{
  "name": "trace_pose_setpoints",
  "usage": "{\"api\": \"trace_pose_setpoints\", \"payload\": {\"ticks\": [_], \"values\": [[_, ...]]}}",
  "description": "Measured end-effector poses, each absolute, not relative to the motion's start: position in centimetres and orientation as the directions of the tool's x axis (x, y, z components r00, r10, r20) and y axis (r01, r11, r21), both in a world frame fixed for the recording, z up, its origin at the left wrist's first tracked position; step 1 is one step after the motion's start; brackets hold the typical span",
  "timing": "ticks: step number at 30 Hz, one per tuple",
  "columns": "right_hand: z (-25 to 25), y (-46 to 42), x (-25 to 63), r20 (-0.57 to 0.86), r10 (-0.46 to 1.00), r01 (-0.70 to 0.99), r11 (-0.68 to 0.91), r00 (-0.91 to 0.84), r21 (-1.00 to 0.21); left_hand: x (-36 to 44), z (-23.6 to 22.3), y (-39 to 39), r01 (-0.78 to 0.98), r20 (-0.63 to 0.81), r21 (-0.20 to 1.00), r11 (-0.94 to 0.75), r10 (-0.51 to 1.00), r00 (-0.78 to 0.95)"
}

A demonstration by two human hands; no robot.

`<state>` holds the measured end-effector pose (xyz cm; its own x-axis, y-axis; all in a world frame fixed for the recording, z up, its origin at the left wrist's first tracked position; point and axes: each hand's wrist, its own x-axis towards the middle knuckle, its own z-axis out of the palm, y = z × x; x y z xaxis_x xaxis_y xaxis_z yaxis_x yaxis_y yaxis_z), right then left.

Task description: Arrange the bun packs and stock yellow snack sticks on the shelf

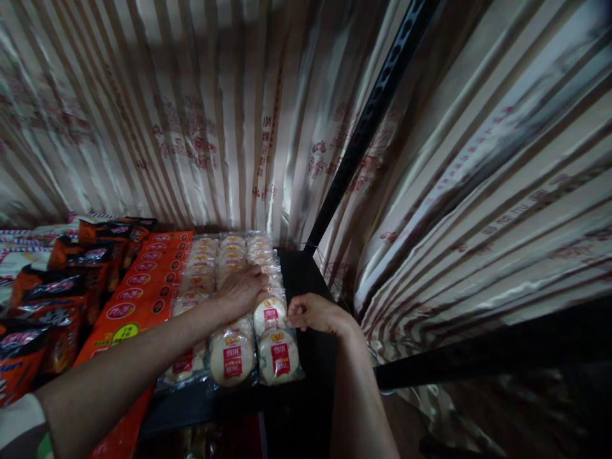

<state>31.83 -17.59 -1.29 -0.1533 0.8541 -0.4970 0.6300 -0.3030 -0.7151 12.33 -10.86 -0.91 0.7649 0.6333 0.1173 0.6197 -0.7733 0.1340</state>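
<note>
Clear-wrapped packs of round white rice crackers (232,357) with red labels stand in three rows on a black shelf. My left hand (243,288) reaches across the middle row, its bent fingers pressed together against a rice cracker pack (268,315) in the right row. The thumb and fingertips of that hand are partly hidden. Beside the same row, on its right, my right hand (313,312) is closed, thumb and fingers curled into a pinch at the wrapper edge. Whatever lies between those fingers is too small to make out.
Left of the crackers lie overlapping orange packets (138,280), then black-and-orange bags (52,293). A black slotted post (356,146) rises at the shelf's back right corner. Pale printed sheeting (215,115) hangs behind and to the right. The black shelf (315,363) shows beside the right row.
</note>
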Motion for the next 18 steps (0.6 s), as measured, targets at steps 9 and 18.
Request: {"api": "trace_pose_setpoints", "payload": {"ticks": [9,18], "values": [[-0.78,-17.32,31.51,-0.378,0.918,0.642,-0.217,-0.123,-0.735,12.24,-1.34,-10.61,0.605,0.134,0.159,-0.780,0.624,0.770],[-0.99,-16.88,30.96,-0.250,0.964,0.716,-0.112,-0.089,-0.689,12.20,-0.53,-11.31,0.601,0.130,0.182,-0.778,0.625,0.770]]}}
